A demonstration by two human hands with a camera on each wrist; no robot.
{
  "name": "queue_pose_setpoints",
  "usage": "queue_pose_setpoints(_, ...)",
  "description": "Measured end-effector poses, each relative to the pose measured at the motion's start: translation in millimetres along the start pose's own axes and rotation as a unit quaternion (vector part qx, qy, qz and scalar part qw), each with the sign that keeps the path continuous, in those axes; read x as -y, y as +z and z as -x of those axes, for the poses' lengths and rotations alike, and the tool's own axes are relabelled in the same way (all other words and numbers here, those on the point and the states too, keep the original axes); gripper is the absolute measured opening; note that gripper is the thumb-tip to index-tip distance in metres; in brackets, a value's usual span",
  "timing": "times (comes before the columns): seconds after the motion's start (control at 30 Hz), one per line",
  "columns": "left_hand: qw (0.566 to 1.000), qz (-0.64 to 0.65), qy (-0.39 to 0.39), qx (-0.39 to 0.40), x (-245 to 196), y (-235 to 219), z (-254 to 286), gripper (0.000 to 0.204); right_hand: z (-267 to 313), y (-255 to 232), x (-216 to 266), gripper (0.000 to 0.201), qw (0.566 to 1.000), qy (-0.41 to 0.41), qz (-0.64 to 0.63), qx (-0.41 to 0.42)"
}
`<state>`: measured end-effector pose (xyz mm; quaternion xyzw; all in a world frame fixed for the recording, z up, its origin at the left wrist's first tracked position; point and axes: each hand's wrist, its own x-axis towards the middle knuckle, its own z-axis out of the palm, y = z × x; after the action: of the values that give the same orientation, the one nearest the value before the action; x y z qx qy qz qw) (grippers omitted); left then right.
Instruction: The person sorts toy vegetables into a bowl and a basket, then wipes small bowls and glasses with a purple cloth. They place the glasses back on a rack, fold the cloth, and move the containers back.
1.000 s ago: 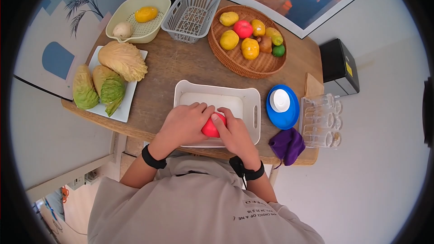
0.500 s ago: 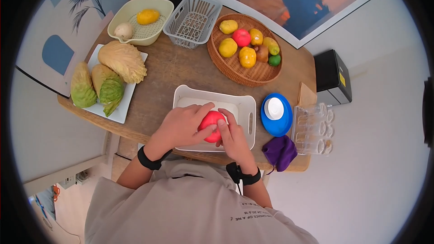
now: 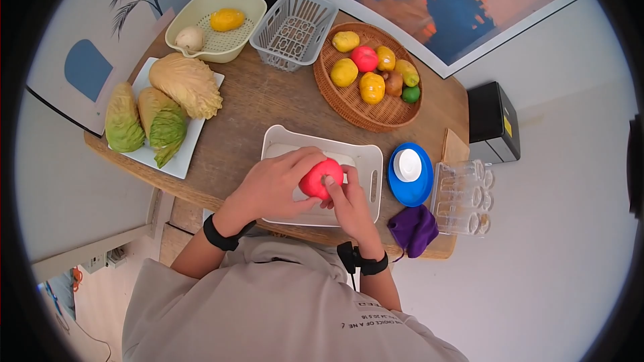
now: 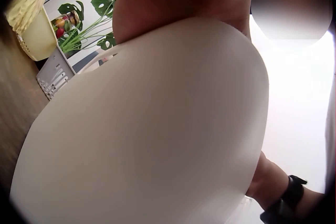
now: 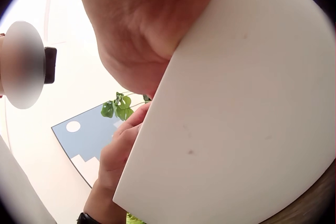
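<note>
Over a white plastic bin point(image 3: 367, 155) at the table's near edge, both hands hold a red apple point(image 3: 312, 178). The left hand point(image 3: 276, 184) grips its left side, fingers over the far side and thumb at the near side. From the right, the right hand point(image 3: 351, 210) holds it with the thumb by the dimple on top. In the left wrist view, the outer bin wall point(image 4: 147, 124) hides the apple and most of the fingers. The wall point(image 5: 236, 108) blocks the right wrist view likewise, with the left hand point(image 5: 116, 153) showing past its edge.
Cabbages point(image 3: 184, 86) lie on a white plate at left. Behind stand a pale colander point(image 3: 249, 10), a grey basket point(image 3: 295, 27) and a wicker tray point(image 3: 329, 104) of fruit. To the right are a blue plate point(image 3: 410, 198), a purple cloth point(image 3: 414, 229) and several glasses point(image 3: 463, 194).
The apple has been turned between the hands, so its dimple now faces up. The fingers have shifted around it, uncovering more of it. The head view has tilted slightly.
</note>
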<state>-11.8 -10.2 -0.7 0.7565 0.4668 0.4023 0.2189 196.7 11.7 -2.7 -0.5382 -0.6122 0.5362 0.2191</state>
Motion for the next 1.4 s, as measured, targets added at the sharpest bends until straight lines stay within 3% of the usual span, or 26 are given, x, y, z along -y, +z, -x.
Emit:
queue_pose_setpoints(0.17,0.999,-0.002,0.033,0.032,0.0,-3.5,-1.5,0.067,-6.0,-8.1,0.9,0.040,0.991,0.012,0.113,0.068)
queue_pose_setpoints(0.27,0.998,-0.011,0.038,0.055,-0.2,-5.4,-2.3,0.069,-4.6,0.1,-4.3,0.034,0.992,-0.121,-0.011,0.019)
queue_pose_setpoints(0.47,0.996,-0.029,0.043,0.072,-1.8,-4.5,-1.5,0.074,-10.9,-8.9,-17.7,0.030,0.989,-0.069,-0.126,0.037)
queue_pose_setpoints(0.67,0.995,-0.055,0.037,0.070,-2.2,1.6,-1.6,0.080,-6.5,-8.4,-5.6,0.030,0.997,-0.046,-0.019,0.055)
queue_pose_setpoints(0.87,0.997,-0.019,-0.012,0.079,-5.9,-5.4,-2.9,0.086,-8.6,-8.8,-10.3,0.029,0.995,-0.071,-0.059,0.035)
queue_pose_setpoints(0.97,0.998,-0.015,-0.028,0.059,-4.6,-4.2,-3.3,0.089,-6.3,-12.3,-3.7,0.034,0.990,-0.034,-0.094,0.103)
queue_pose_setpoints(1.13,0.996,-0.014,-0.018,0.086,-7.6,-8.2,-5.2,0.090,-3.1,-11.3,2.7,0.033,0.991,-0.025,-0.059,0.115)
queue_pose_setpoints(1.23,0.997,-0.015,-0.052,0.062,-9.9,-4.2,-5.2,0.091,-6.7,-11.7,-7.0,0.029,0.989,-0.053,-0.045,0.131)
queue_pose_setpoints(1.33,0.999,0.011,-0.025,-0.025,-1.7,1.7,-5.2,0.090,-5.8,-13.6,-8.1,0.025,0.983,-0.113,-0.072,0.124)
queue_pose_setpoints(1.4,0.986,0.101,-0.034,-0.132,17.1,10.7,-4.4,0.084,-6.7,-12.5,-7.8,0.022,0.981,-0.126,-0.089,0.117)
